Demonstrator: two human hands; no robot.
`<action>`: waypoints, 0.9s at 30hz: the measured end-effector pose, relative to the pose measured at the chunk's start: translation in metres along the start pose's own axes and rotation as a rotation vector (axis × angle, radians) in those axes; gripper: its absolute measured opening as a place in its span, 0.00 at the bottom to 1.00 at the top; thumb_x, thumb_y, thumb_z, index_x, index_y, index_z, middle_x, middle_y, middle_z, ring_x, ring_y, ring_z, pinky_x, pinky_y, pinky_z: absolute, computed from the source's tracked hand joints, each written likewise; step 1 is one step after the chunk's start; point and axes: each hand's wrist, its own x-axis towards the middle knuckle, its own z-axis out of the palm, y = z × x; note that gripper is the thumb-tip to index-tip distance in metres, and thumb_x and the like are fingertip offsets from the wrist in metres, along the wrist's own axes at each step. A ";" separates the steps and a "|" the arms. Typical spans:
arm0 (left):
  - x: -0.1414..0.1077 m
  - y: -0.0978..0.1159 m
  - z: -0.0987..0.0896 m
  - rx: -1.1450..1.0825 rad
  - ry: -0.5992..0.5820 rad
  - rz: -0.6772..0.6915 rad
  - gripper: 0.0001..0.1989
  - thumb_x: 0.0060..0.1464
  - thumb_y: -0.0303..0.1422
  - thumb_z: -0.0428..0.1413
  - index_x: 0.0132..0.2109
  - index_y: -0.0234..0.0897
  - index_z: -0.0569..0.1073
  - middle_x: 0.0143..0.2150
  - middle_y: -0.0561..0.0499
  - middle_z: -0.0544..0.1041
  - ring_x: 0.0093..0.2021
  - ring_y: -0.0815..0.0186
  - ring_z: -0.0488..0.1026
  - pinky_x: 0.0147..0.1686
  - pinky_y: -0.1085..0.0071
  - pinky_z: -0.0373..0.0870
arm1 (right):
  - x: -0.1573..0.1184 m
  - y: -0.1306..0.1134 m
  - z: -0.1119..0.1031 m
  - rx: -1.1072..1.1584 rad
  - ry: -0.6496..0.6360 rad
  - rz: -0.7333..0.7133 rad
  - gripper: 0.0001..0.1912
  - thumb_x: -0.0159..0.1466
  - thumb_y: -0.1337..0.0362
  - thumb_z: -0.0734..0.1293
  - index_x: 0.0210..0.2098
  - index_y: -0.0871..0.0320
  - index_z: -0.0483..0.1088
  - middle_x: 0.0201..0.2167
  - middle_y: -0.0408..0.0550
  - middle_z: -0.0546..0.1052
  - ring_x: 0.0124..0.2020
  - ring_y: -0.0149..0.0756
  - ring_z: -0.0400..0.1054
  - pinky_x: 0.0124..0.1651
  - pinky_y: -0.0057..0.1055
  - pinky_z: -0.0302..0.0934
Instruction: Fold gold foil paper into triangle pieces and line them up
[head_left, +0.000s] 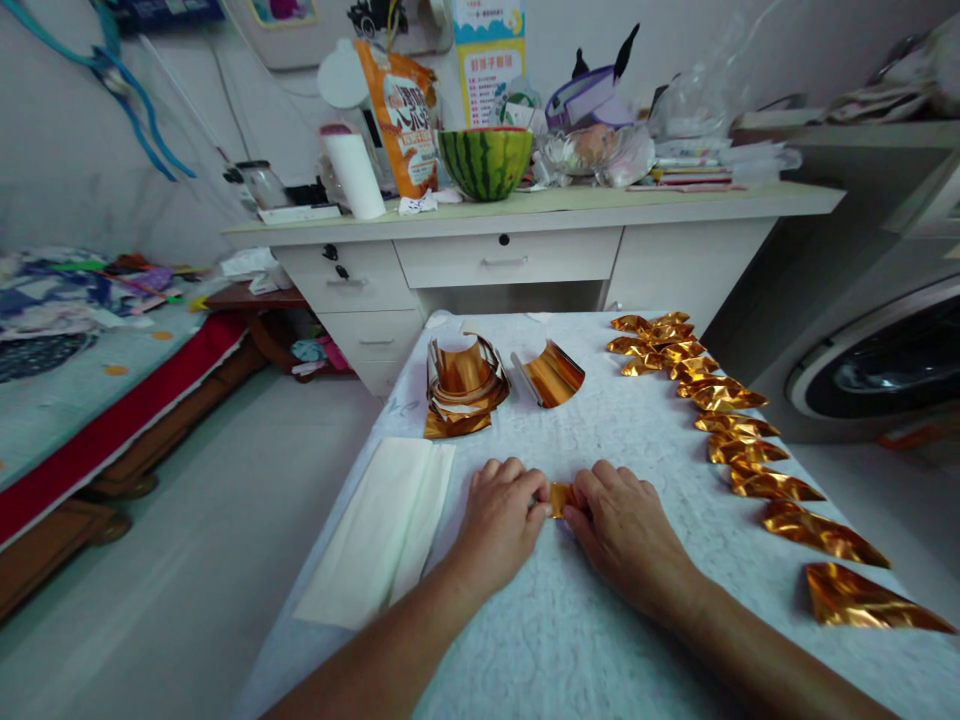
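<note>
Low over the cloth-covered table (600,640), a small piece of gold foil paper (559,499) spans the gap between my hands. My left hand (504,510) has its fingers closed on the piece's left end. At the other end, my right hand (622,525) grips it with curled fingers, which hide much of the foil. Beyond my left hand sits a stack of curved gold foil sheets (461,385). A single curled foil sheet (553,375) lies to the right of that stack. Folded gold foil pieces (739,425) run in a line down the table's right side.
Pale paper sheets (375,530) lie left of my left hand. Behind the table stands a white desk (510,250) bearing a halved watermelon (486,160) and an orange pouch (401,120). A washing machine (885,300) is at right, a bed (97,390) at left.
</note>
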 end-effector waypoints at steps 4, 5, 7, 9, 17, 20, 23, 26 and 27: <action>-0.002 -0.002 0.000 0.024 -0.014 -0.006 0.04 0.58 0.28 0.53 0.37 0.42 0.70 0.39 0.54 0.70 0.44 0.62 0.63 0.43 0.66 0.57 | 0.003 -0.003 -0.004 -0.041 -0.029 -0.013 0.12 0.66 0.55 0.61 0.35 0.56 0.69 0.36 0.51 0.71 0.36 0.43 0.65 0.37 0.37 0.53; -0.002 -0.003 0.000 0.024 -0.021 0.001 0.05 0.59 0.27 0.52 0.38 0.42 0.70 0.39 0.54 0.70 0.44 0.62 0.62 0.43 0.66 0.56 | 0.003 -0.005 -0.004 -0.056 -0.021 -0.010 0.14 0.66 0.53 0.60 0.35 0.56 0.69 0.36 0.51 0.71 0.36 0.44 0.65 0.37 0.38 0.53; -0.002 -0.003 -0.001 0.018 -0.035 0.013 0.06 0.59 0.25 0.50 0.39 0.42 0.69 0.40 0.54 0.70 0.44 0.62 0.62 0.43 0.66 0.56 | 0.003 -0.007 -0.003 -0.088 0.004 0.005 0.17 0.65 0.50 0.60 0.35 0.57 0.70 0.36 0.52 0.71 0.37 0.46 0.65 0.37 0.39 0.53; -0.003 -0.003 -0.002 0.015 -0.043 0.021 0.07 0.59 0.25 0.50 0.39 0.42 0.69 0.41 0.53 0.70 0.44 0.62 0.62 0.43 0.66 0.56 | 0.003 -0.010 -0.001 -0.107 0.031 0.018 0.18 0.65 0.48 0.60 0.35 0.57 0.70 0.35 0.53 0.70 0.38 0.48 0.65 0.37 0.39 0.53; -0.003 -0.006 -0.001 0.055 -0.070 0.013 0.08 0.59 0.25 0.50 0.41 0.43 0.69 0.42 0.53 0.69 0.45 0.62 0.62 0.44 0.66 0.56 | -0.001 -0.007 0.006 -0.045 0.089 0.031 0.09 0.64 0.56 0.62 0.36 0.54 0.68 0.35 0.50 0.68 0.38 0.45 0.63 0.39 0.38 0.51; -0.003 -0.006 -0.001 0.043 -0.070 0.016 0.07 0.59 0.26 0.51 0.41 0.44 0.69 0.41 0.54 0.69 0.44 0.62 0.62 0.44 0.66 0.56 | -0.003 -0.002 0.007 -0.011 0.101 0.036 0.07 0.63 0.58 0.63 0.37 0.54 0.67 0.36 0.49 0.68 0.38 0.44 0.62 0.39 0.38 0.51; -0.002 -0.006 -0.001 0.041 -0.069 0.014 0.07 0.59 0.26 0.50 0.40 0.44 0.69 0.41 0.54 0.69 0.44 0.62 0.62 0.44 0.66 0.57 | -0.005 0.005 0.009 -0.008 0.123 0.033 0.06 0.63 0.60 0.64 0.39 0.53 0.68 0.38 0.49 0.68 0.39 0.45 0.62 0.40 0.38 0.51; -0.001 -0.006 -0.001 0.037 -0.077 0.010 0.08 0.59 0.26 0.50 0.41 0.44 0.70 0.41 0.53 0.69 0.45 0.62 0.62 0.44 0.66 0.57 | -0.007 0.014 0.011 -0.024 0.144 0.035 0.08 0.63 0.62 0.63 0.42 0.52 0.68 0.39 0.50 0.68 0.39 0.45 0.62 0.40 0.38 0.50; -0.001 -0.006 -0.001 0.034 -0.078 0.009 0.08 0.59 0.26 0.50 0.41 0.44 0.70 0.41 0.53 0.69 0.44 0.62 0.62 0.44 0.66 0.57 | -0.008 0.017 0.012 -0.025 0.149 0.030 0.09 0.63 0.62 0.63 0.43 0.51 0.68 0.39 0.50 0.69 0.39 0.45 0.62 0.39 0.37 0.50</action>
